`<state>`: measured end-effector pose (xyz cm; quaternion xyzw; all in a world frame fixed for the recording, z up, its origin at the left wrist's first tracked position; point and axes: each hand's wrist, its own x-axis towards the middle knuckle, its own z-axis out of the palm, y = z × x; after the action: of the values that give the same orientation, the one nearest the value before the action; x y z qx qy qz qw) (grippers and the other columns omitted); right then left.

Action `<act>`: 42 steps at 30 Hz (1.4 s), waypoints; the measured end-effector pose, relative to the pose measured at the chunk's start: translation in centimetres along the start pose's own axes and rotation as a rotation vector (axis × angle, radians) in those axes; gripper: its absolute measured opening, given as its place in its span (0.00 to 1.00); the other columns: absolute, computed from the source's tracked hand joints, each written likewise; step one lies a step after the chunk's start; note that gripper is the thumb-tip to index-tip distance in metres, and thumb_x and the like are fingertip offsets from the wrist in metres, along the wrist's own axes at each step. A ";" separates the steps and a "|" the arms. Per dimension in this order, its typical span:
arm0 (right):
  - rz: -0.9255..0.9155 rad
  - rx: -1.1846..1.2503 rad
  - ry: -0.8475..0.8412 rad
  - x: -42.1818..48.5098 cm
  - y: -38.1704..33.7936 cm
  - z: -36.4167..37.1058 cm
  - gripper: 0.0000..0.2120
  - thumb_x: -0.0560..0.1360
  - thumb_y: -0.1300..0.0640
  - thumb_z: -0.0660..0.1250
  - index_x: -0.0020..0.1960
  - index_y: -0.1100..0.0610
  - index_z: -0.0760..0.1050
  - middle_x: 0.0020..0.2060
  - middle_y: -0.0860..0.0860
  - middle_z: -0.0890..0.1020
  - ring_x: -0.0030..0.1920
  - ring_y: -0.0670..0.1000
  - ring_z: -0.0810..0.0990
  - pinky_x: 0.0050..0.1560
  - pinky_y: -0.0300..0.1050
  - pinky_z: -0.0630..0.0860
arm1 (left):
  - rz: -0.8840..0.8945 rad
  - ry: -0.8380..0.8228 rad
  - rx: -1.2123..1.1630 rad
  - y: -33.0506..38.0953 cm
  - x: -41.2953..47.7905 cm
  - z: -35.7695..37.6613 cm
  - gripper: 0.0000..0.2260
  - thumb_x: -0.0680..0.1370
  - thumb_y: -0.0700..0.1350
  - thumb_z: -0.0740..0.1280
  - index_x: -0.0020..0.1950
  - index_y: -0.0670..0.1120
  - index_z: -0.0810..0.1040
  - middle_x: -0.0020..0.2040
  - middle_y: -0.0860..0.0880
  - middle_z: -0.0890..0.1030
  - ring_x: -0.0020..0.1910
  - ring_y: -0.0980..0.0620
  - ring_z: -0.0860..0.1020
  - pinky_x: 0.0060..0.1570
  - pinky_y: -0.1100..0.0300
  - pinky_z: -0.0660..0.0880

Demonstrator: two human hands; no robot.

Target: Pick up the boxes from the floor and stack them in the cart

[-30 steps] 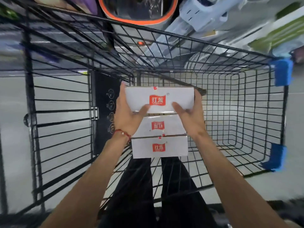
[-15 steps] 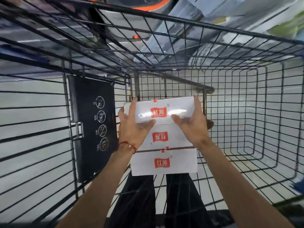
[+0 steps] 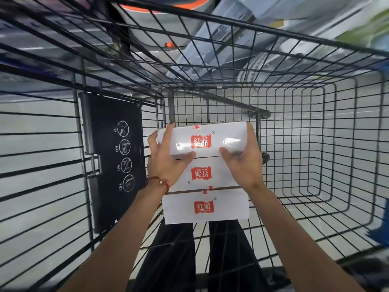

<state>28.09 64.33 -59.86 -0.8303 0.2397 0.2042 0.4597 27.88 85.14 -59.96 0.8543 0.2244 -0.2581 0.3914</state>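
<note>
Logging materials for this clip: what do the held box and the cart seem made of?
The held box, gripped by the left hand and right hand: likely coated cardboard, glossy white; glare streaks, crisp folded edges. The cart: dark-coated metal wire, probably steel; thin rigid grid bars.

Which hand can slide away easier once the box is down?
Probably the right hand: open room lies beside it. The left hand is nearer the black sign panel. Both grip the box.
</note>
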 end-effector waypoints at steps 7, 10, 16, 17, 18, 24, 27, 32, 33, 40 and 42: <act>-0.052 -0.091 -0.075 -0.3 -0.1 0.2 0.45 0.72 0.53 0.78 0.80 0.44 0.55 0.71 0.45 0.74 0.65 0.51 0.80 0.62 0.57 0.82 | -0.031 0.020 -0.074 -0.3 -0.9 -0.5 0.41 0.71 0.50 0.79 0.79 0.59 0.60 0.78 0.50 0.54 0.59 0.57 0.67 0.56 0.63 0.66; -0.075 -0.104 -0.125 -0.5 0.1 0.2 0.49 0.73 0.53 0.77 0.83 0.45 0.50 0.76 0.45 0.69 0.66 0.50 0.79 0.62 0.58 0.82 | -0.023 0.012 -0.099 -0.5 -1.1 -0.5 0.42 0.72 0.49 0.78 0.80 0.58 0.59 0.79 0.49 0.51 0.62 0.58 0.65 0.58 0.65 0.64; -0.049 -0.012 -0.127 -2.0 -0.4 -0.8 0.35 0.79 0.53 0.71 0.82 0.45 0.58 0.73 0.47 0.73 0.69 0.51 0.77 0.68 0.59 0.78 | 0.023 0.036 -0.011 -0.7 -2.5 -0.8 0.35 0.75 0.44 0.74 0.79 0.57 0.62 0.80 0.51 0.48 0.65 0.55 0.69 0.59 0.63 0.69; -0.051 -0.020 -0.093 -2.8 -0.6 -1.1 0.31 0.81 0.54 0.70 0.81 0.48 0.62 0.73 0.48 0.73 0.71 0.51 0.75 0.70 0.58 0.76 | 0.035 0.051 0.005 -0.6 -3.2 -1.0 0.32 0.76 0.43 0.73 0.77 0.56 0.66 0.80 0.51 0.48 0.68 0.52 0.70 0.63 0.60 0.70; -0.054 -0.035 -0.058 -3.7 -0.9 -1.5 0.27 0.82 0.56 0.69 0.79 0.52 0.66 0.73 0.48 0.73 0.71 0.50 0.73 0.71 0.58 0.75 | 0.060 0.077 0.022 -0.5 -4.0 -1.3 0.29 0.76 0.42 0.72 0.75 0.54 0.69 0.80 0.51 0.49 0.70 0.49 0.70 0.66 0.57 0.71; -0.053 0.160 0.084 -10.0 -2.6 -4.5 0.16 0.83 0.61 0.67 0.69 0.53 0.77 0.62 0.44 0.80 0.64 0.50 0.79 0.66 0.50 0.78 | 0.221 0.152 -0.024 1.9 -9.0 -3.6 0.17 0.78 0.42 0.70 0.67 0.49 0.78 0.76 0.51 0.64 0.68 0.63 0.65 0.68 0.69 0.65; -0.061 0.295 0.129 -13.5 -2.6 -6.4 0.14 0.83 0.64 0.66 0.67 0.55 0.78 0.58 0.43 0.82 0.59 0.44 0.81 0.61 0.42 0.79 | 0.337 0.122 -0.041 3.6 -11.4 -4.2 0.16 0.78 0.43 0.69 0.66 0.50 0.79 0.72 0.51 0.69 0.70 0.56 0.69 0.68 0.49 0.73; -0.114 0.403 0.252 -18.1 -0.6 -10.2 0.11 0.82 0.66 0.66 0.62 0.57 0.81 0.53 0.34 0.83 0.55 0.42 0.82 0.60 0.38 0.78 | 0.506 0.088 -0.060 6.8 -15.9 -3.9 0.13 0.79 0.43 0.69 0.63 0.50 0.82 0.61 0.59 0.76 0.66 0.56 0.74 0.64 0.43 0.75; -0.143 0.424 0.279 -19.0 -0.3 -11.1 0.13 0.82 0.67 0.66 0.60 0.53 0.82 0.54 0.36 0.84 0.56 0.43 0.83 0.61 0.39 0.77 | 0.542 0.084 -0.046 7.5 -16.9 -3.6 0.12 0.79 0.41 0.69 0.62 0.50 0.82 0.61 0.58 0.77 0.65 0.57 0.74 0.63 0.44 0.75; -0.187 0.568 0.453 -25.3 4.5 -18.4 0.10 0.81 0.69 0.66 0.59 0.60 0.81 0.48 0.42 0.86 0.53 0.42 0.84 0.60 0.39 0.78 | 0.803 0.006 0.024 12.5 -25.2 1.5 0.12 0.78 0.43 0.66 0.59 0.50 0.82 0.60 0.51 0.81 0.62 0.54 0.77 0.59 0.45 0.77; -0.178 0.615 0.503 -27.3 6.1 -20.3 0.12 0.81 0.69 0.67 0.58 0.54 0.81 0.48 0.46 0.86 0.52 0.44 0.84 0.59 0.39 0.78 | 0.860 -0.027 0.045 14.0 -27.6 3.4 0.11 0.78 0.43 0.66 0.59 0.50 0.82 0.60 0.50 0.81 0.62 0.51 0.78 0.60 0.44 0.76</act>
<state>5.03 49.77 -38.61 -0.6956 0.3220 -0.1272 0.6295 14.04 69.17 -37.03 0.8750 -0.1629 -0.0873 0.4475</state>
